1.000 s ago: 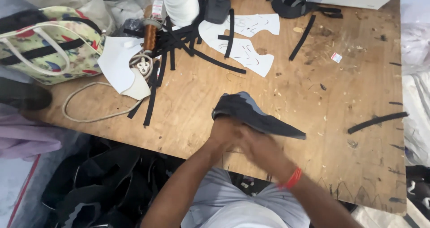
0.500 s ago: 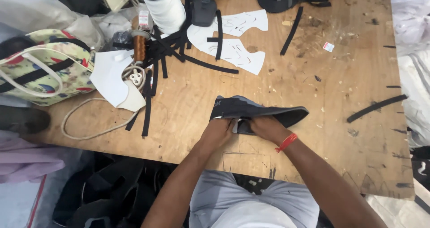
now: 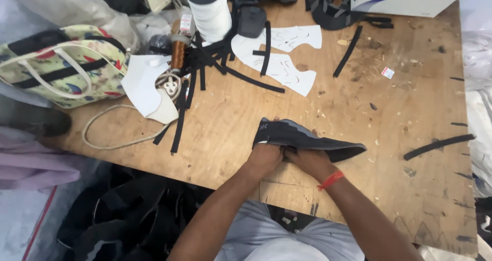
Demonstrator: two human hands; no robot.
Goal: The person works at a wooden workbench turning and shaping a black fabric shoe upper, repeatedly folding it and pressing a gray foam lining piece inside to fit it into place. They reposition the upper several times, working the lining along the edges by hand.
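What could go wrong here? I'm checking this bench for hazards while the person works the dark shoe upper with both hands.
The dark shoe upper lies near the table's front edge; both hands, left hand and right hand, grip one end, so it might slide off. Loose black strips and the white cord could snag.

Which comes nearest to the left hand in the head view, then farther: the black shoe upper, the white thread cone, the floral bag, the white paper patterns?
1. black shoe upper: gripped by the left hand.
2. white paper patterns: beyond it, table centre.
3. white thread cone: far edge.
4. floral bag: far left.
The cone and bag are close to call.
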